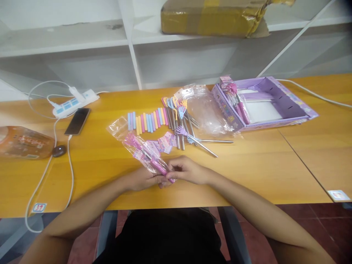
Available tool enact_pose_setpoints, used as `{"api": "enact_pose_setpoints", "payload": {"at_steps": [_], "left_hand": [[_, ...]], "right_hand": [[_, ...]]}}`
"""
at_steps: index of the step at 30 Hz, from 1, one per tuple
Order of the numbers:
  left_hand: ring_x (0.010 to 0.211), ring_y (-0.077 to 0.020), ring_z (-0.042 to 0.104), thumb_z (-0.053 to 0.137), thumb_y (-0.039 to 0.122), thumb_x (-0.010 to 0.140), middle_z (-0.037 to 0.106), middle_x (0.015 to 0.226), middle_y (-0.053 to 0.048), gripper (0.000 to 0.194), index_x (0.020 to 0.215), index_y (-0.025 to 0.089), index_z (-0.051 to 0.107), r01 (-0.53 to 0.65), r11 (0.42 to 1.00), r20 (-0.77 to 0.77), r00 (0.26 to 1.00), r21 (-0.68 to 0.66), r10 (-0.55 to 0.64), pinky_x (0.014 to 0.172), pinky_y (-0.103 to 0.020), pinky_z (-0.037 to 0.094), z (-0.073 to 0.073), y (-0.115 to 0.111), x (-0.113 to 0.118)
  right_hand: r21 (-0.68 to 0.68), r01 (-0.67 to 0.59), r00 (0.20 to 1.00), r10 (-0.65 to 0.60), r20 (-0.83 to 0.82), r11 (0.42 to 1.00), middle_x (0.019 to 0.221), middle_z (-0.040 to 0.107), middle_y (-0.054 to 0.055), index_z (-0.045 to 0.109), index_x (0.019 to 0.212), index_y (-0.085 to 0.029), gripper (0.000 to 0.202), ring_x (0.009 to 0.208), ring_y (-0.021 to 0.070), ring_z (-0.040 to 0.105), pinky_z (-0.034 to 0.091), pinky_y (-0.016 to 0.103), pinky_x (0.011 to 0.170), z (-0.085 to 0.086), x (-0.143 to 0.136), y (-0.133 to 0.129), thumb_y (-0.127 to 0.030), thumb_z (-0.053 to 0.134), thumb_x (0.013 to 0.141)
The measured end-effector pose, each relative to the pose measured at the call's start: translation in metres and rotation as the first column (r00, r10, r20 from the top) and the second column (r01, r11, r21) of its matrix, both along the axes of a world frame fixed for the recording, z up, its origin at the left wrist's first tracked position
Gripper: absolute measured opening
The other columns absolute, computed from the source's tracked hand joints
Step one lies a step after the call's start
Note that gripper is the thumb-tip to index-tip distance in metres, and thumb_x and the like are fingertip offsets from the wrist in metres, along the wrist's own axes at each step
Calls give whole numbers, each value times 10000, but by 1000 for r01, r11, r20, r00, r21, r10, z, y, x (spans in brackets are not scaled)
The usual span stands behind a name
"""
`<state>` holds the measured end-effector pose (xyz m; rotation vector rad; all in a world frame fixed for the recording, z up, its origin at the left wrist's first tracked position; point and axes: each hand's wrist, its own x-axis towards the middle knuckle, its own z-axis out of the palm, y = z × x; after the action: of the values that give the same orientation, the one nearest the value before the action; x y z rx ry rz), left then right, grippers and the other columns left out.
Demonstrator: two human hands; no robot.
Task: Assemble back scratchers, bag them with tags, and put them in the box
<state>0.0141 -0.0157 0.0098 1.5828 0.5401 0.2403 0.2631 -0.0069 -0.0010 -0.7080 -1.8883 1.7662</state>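
Both hands grip the lower end of a clear plastic bag [118,129] holding a pink back scratcher [147,154] and a printed card. My left hand [145,179] pinches it from the left, thumb on top. My right hand [187,170] closes on the handle end from the right. Just beyond lie several printed cards [165,142], partly behind the bag. A row of pastel handles [148,121] lies farther back. To its right is a pile of metal rods with coloured claw heads [181,113], one lilac claw rod [202,145] pointing toward me.
Clear empty bags [206,110] lie beside a purple display box [277,124] with a few bagged scratchers inside. At left are a power strip [75,103], a phone [77,121], cables and an orange bottle [24,142]. A taped carton [206,18] sits on the shelf above.
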Motion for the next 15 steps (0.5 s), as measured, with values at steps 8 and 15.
{"api": "enact_pose_setpoints", "payload": {"at_steps": [8,15], "left_hand": [[879,-197,696,462,518,1123,708,959,-80,461,1218,175,754,11,999,-23,1000,35,-11,865,-330,580,0,3,-4],[885,-207,715,472,526,1117,741,953,-86,453,1136,179,762,35,999,-2,999,8,-35,877,-330,580,3,6,-7]], "right_hand": [[-41,-39,998,37,-42,998,794,703,23,634,790,-176,520,758,159,679,532,262,721,4,-4,-2,-643,661,1016],[20,-52,997,53,-55,998,827,727,40,715,879,-161,513,748,153,650,531,268,723,9,-2,-4,-596,548,1093]]}}
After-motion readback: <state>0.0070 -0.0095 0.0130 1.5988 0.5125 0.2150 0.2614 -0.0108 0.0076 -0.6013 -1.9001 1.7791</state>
